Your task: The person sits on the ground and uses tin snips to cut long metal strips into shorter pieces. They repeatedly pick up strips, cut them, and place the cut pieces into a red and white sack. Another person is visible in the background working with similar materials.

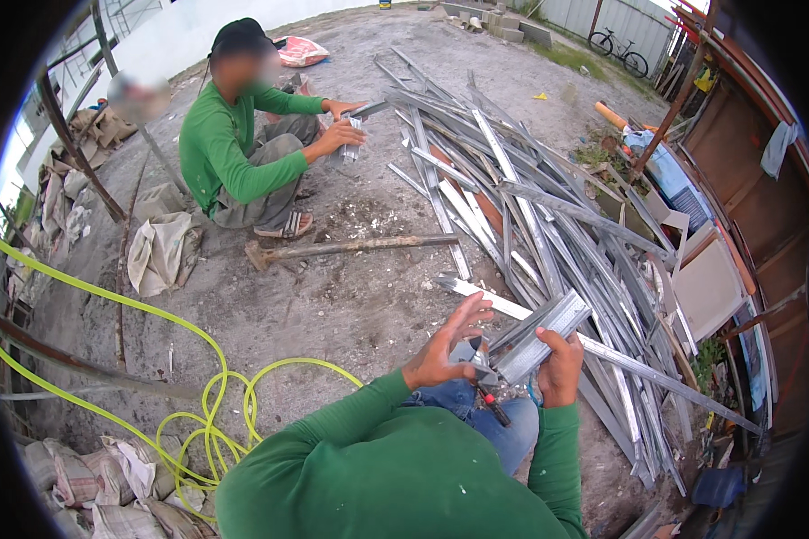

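My right hand [559,364] grips short silver metal channel pieces [542,332] held at a slant above my lap. My left hand [445,346] is raised at their left end, fingers apart and bent, beside a small bent dark-grey metal piece [472,357]. A hand tool with red-and-black handles [493,404], perhaps snips, is below that end, against my jeans; what supports it is unclear. Long metal channels [665,377] lie behind and right of my hands.
A co-worker [243,171] squats at upper left holding metal pieces. A sledgehammer [351,249] lies between us. A yellow-green hose [211,350] loops at left, near sacks [108,485]. A large channel pile [512,180] spreads rightward toward leaning boards [706,278]. A bicycle [616,49] stands behind.
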A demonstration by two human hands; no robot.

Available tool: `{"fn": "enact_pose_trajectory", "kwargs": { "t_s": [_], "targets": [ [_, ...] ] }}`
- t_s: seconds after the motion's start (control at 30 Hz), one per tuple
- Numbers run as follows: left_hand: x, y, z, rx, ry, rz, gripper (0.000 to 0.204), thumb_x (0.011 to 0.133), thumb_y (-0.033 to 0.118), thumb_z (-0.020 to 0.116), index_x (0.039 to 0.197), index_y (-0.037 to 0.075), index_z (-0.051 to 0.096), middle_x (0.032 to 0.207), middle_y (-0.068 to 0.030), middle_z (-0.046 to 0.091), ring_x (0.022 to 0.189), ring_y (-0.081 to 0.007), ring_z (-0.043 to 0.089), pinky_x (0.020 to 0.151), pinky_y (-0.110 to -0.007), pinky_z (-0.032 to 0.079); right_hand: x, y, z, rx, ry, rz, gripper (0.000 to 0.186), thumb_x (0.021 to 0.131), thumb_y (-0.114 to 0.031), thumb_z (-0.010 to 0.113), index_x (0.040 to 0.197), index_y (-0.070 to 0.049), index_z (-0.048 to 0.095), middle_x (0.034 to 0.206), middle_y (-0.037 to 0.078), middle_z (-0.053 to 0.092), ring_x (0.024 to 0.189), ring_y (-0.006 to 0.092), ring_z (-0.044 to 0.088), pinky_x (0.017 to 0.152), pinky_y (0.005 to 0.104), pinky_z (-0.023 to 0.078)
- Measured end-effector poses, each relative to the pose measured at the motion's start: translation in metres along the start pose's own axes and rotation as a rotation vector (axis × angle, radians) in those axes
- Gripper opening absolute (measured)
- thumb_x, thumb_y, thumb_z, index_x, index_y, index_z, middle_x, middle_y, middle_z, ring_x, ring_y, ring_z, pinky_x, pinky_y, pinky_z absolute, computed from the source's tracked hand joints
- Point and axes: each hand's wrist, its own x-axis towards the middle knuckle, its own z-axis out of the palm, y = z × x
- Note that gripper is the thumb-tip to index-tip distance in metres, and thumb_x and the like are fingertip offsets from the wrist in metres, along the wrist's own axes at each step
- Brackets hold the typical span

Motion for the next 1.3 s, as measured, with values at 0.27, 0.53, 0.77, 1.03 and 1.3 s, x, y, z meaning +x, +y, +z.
{"fn": "enact_pose_trajectory", "kwargs": {
  "t_s": [0.27,0.53,0.77,1.03,1.3],
  "targets": [
    [-0.018,0.029,-0.005,-0.184,0.311,0.175,0.079,0.072,0.053,0.095,0.118,0.010,0.048,0.121,-0.0104,0.060,0.118,-0.0270,0.059,0.104,-0.044,0.046,-0.039,-0.015,0.015,-0.451,-0.222,-0.311,0.078,0.075,-0.029,0.096,0.133,0.002,0.053,0.125,0.012,0.062,0.110,0.0210,0.061,0.101,0.0364,0.048],
    [-0.030,0.091,-0.019,-0.592,-0.127,0.196,0.071,0.061,0.050,0.101,0.095,0.017,0.049,0.085,0.0009,0.056,0.089,-0.0170,0.060,0.079,-0.030,0.045,-0.082,-0.033,0.031,-0.119,-0.610,-0.529,0.148,0.048,-0.063,0.101,0.160,-0.011,0.018,0.142,0.018,0.044,0.118,0.0313,0.061,0.106,0.0486,0.050],
    [-0.026,0.071,-0.011,-0.727,0.021,0.239,0.058,0.078,0.057,0.088,0.095,0.015,0.050,0.082,0.0027,0.054,0.077,-0.0128,0.053,0.074,-0.029,0.039,-0.065,-0.031,0.012,-0.319,-0.805,-0.822,0.112,0.051,-0.056,0.103,0.136,-0.005,0.051,0.125,0.020,0.066,0.126,0.0411,0.060,0.109,0.0551,0.047],
    [-0.009,0.052,-0.008,-0.869,-0.066,0.138,0.056,0.088,0.064,0.073,0.095,0.013,0.050,0.079,0.0034,0.051,0.075,-0.0116,0.051,0.076,-0.030,0.039,-0.085,-0.050,0.025,-0.089,-1.043,-0.337,0.098,0.055,-0.057,0.100,0.128,-0.007,0.057,0.121,0.022,0.069,0.130,0.0461,0.058,0.112,0.0633,0.041],
    [-0.006,0.054,-0.012,-0.817,-0.142,0.024,0.063,0.085,0.071,0.072,0.093,0.012,0.050,0.077,0.0030,0.051,0.070,-0.0118,0.051,0.070,-0.030,0.039,-0.101,-0.035,0.026,0.036,-1.080,-0.174,0.082,0.057,-0.046,0.104,0.113,-0.008,0.057,0.113,0.018,0.069,0.114,0.0370,0.065,0.111,0.0610,0.043]
  ]
}}
